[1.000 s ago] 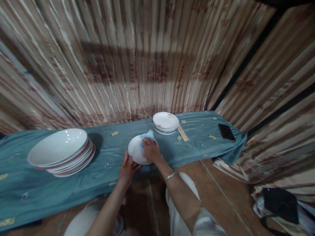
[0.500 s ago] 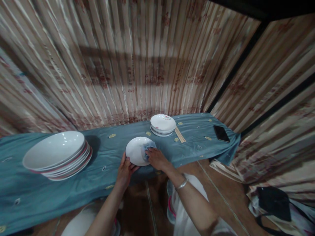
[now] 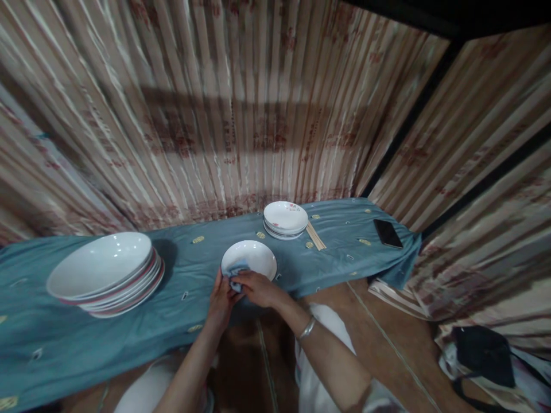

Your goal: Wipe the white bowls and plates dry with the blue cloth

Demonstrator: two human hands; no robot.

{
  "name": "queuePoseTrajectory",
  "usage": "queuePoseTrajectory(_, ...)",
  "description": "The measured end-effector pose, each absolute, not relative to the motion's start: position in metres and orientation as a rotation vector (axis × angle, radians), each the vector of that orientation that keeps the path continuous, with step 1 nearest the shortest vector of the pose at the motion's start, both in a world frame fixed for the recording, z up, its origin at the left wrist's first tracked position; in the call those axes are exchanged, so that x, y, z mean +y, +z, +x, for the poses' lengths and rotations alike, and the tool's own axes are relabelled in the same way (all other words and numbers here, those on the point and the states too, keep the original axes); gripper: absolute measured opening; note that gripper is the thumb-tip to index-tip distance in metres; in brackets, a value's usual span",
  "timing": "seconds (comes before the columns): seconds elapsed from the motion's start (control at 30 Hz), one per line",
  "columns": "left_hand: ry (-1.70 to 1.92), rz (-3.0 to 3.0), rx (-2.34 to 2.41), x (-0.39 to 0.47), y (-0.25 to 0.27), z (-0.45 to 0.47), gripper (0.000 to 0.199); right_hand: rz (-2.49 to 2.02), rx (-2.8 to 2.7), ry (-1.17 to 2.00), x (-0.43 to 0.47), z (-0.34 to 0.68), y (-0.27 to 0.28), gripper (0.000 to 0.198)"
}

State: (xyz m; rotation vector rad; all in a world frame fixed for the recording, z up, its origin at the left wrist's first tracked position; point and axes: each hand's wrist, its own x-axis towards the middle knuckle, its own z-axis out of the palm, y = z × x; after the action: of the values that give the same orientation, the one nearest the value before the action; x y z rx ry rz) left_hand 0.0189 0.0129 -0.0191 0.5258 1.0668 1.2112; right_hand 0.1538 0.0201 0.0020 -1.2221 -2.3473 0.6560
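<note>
A white plate [image 3: 257,258] is in front of me, over the near part of the cloth-covered table. My left hand [image 3: 221,293] grips its near-left rim. With fingers closed, my right hand [image 3: 257,287] presses a blue-grey cloth [image 3: 236,268] against the plate's near-left inside, close to my left fingers. Part of the cloth hides under the right fingers. Beyond the plate stands a stack of white plates [image 3: 284,217] with small flower prints. On the left is a taller stack of larger white plates [image 3: 103,267], some with red rims.
Wooden chopsticks [image 3: 316,236] lie beside the far stack. A dark phone [image 3: 388,233] rests near the right end of the blue-green tablecloth [image 3: 193,223]. Patterned curtains [image 3: 241,115] hang behind the table. A black bag [image 3: 484,355] is on the floor at right.
My right hand has moved the cloth from the right side of the plate to its near-left side, next to my left hand. The left hand still holds the rim.
</note>
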Motion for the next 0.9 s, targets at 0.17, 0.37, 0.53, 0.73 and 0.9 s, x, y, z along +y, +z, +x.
queuePoseTrajectory(0.17,1.198,0.549,1.072,0.010,-0.016,0.019,0.064,-1.277,-2.272,0.637,0.031,0.137,-0.001,0.047)
queuePoseTrajectory(0.37,1.195,0.564,1.062,0.007,-0.014,0.019,0.064,-1.347,-2.240,0.621,0.042,0.129,-0.001,0.052)
queuePoseTrajectory(0.53,1.214,0.564,1.044,0.006,-0.016,0.020,0.066,-1.456,-2.191,0.536,0.052,0.121,0.000,0.054)
queuePoseTrajectory(0.73,1.211,0.606,1.030,0.005,-0.021,0.019,0.065,-1.645,-2.141,0.325,0.060,0.127,-0.004,0.058)
queuePoseTrajectory(0.9,1.214,0.616,1.027,0.005,-0.023,0.019,0.067,-1.851,-2.151,0.201,0.056,0.144,-0.004,0.055)
